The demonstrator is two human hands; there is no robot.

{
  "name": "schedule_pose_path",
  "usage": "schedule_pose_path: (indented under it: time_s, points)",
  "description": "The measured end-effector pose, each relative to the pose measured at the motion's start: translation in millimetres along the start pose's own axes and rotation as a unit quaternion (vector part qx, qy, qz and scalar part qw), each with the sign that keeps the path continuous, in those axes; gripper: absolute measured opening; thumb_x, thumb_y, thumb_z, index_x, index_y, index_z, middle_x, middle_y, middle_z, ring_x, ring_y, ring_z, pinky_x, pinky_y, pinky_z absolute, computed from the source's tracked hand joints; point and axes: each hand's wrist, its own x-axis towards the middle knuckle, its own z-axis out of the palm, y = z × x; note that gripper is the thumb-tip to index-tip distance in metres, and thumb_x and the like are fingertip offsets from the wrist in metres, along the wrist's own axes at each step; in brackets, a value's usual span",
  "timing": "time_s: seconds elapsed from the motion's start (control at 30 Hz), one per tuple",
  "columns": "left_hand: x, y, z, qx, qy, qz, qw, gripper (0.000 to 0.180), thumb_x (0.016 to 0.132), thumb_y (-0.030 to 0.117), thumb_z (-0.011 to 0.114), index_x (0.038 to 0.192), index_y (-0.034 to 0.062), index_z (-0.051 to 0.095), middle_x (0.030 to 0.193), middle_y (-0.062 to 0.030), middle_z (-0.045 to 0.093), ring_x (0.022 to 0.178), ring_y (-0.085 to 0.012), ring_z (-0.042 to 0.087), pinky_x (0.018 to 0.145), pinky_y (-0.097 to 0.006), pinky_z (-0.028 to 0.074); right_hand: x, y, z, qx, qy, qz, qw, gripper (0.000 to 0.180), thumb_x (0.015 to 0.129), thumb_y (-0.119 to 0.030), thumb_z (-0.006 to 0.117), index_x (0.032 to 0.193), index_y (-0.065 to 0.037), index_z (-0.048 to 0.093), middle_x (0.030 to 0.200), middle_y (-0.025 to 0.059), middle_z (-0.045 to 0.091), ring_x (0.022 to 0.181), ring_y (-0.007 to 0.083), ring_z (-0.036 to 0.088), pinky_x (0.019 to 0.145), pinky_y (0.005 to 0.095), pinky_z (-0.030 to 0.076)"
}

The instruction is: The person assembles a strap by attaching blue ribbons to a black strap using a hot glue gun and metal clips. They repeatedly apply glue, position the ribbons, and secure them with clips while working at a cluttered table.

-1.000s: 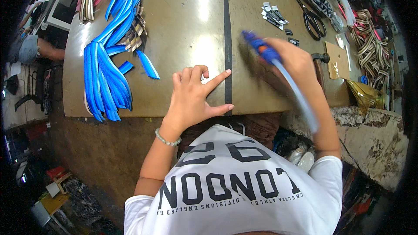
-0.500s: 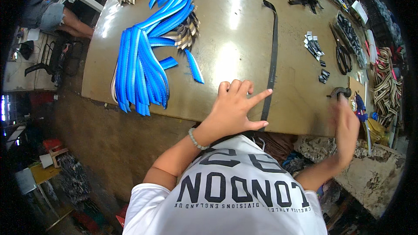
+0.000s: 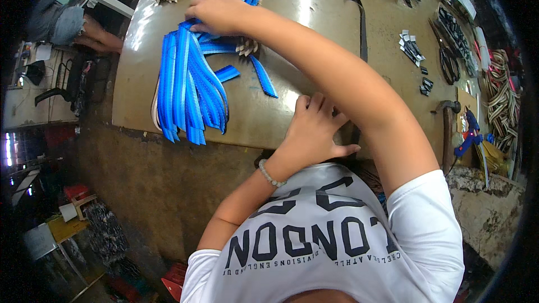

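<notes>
Blue ribbed webbing straps with pale edges form a long, fanned bundle point(image 3: 188, 87), the landmark on the glossy olive-brown tabletop point(image 3: 320, 31). The right hand point(image 3: 219, 12) rests on the bundle's gathered upper part, fingers curled; whether they clamp a strap cannot be told. To the right of the bundle's fanned ends, the left hand point(image 3: 311, 132) has its thumb and fingers spread apart, the thumb at the near end of a narrow, flat black strip point(image 3: 362, 31). This strip lies to the bundle's right, its middle hidden under the right forearm point(image 3: 331, 67).

For good handling, separate a single strap before lifting, so that its neighbours do not drag. Press the strip lightly with the left thumb to prevent shifting. Carry the forearm clear of the strip. Leave the blue glue gun point(image 3: 472, 128), far right of the bundle, undisturbed.
</notes>
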Motion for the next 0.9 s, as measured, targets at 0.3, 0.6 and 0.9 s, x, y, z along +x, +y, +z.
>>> schedule_pose_path:
  time_s: [0.3, 0.6, 0.9]
  points:
    - [7, 7, -14, -0.019, -0.063, -0.023, 0.998, 0.074, 0.068, 0.055, 0.075, 0.133, 0.0252, 0.058, 0.105, -0.0075, 0.048, 0.099, -0.0247, 0.045, 0.085, -0.040, 0.033, -178, -31, -164, 0.408, 0.230, 0.026, 0.883, 0.024, 0.090, -0.018, 0.065, 0.106, 0.000, 0.068, 0.094, 0.0095, 0.070, 0.084, 0.0166, 0.066, 0.076, 0.0299, 0.053]
    - [11, 10, -14, 0.034, -0.037, -0.006, 0.999, 0.076, 0.069, 0.063, 0.072, 0.135, 0.0280, 0.059, 0.104, -0.0082, 0.051, 0.090, -0.0250, 0.045, 0.081, -0.038, 0.032, -310, -37, -60, 0.244, 0.228, 0.501, 0.799, 0.022, 0.088, -0.016, 0.066, 0.101, 0.002, 0.069, 0.091, 0.0209, 0.071, 0.082, 0.0312, 0.070, 0.075, 0.0361, 0.053]
    - [13, 13, -18, 0.011, -0.090, -0.033, 0.995, 0.075, 0.067, 0.058, 0.076, 0.135, 0.0304, 0.057, 0.096, -0.0085, 0.057, 0.088, -0.0292, 0.052, 0.081, -0.043, 0.036, -315, -42, -50, 0.147, 0.267, 0.463, 0.832, 0.013, 0.088, -0.009, 0.064, 0.097, 0.000, 0.068, 0.093, 0.0164, 0.067, 0.086, 0.0347, 0.064, 0.077, 0.0404, 0.050]
